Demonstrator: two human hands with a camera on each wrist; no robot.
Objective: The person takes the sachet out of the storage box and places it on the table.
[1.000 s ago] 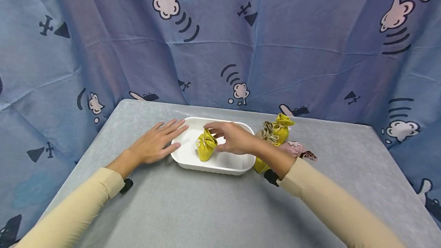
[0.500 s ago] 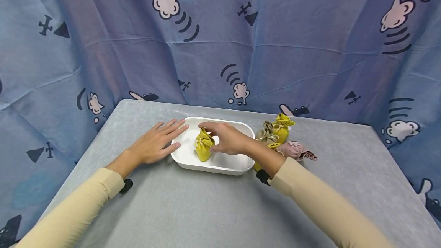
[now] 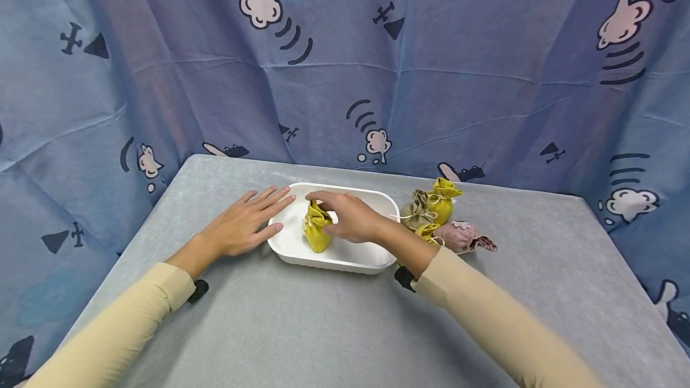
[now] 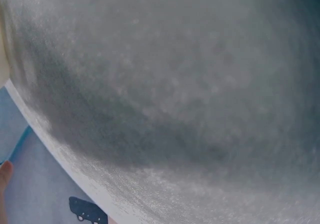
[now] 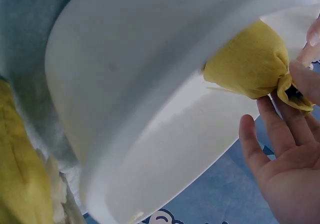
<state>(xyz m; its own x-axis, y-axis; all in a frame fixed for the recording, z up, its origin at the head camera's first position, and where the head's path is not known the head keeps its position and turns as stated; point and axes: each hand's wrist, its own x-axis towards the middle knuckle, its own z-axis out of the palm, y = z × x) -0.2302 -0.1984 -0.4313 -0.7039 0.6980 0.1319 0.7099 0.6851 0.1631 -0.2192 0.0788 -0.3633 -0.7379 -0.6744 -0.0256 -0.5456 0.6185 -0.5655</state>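
Note:
A yellow drawstring pouch stands in the left half of a white plastic tray. My right hand reaches in from the right and holds the pouch near its gathered neck, fingers over the top and thumb at its near right side. The right wrist view shows the pouch with its tied neck between the thumb and fingers of the right hand. My left hand rests with straight, spread fingers at the tray's left rim. Mostly grey table fills the left wrist view.
Right of the tray sit several more pouches: a tan one, an upright yellow one, a pink one lying on its side, and another yellow one partly behind the right forearm. A blue printed curtain hangs behind the table.
My right hand has shifted slightly left, and the yellow pouch has moved a little left in the tray with it. The left hand stays where it was.

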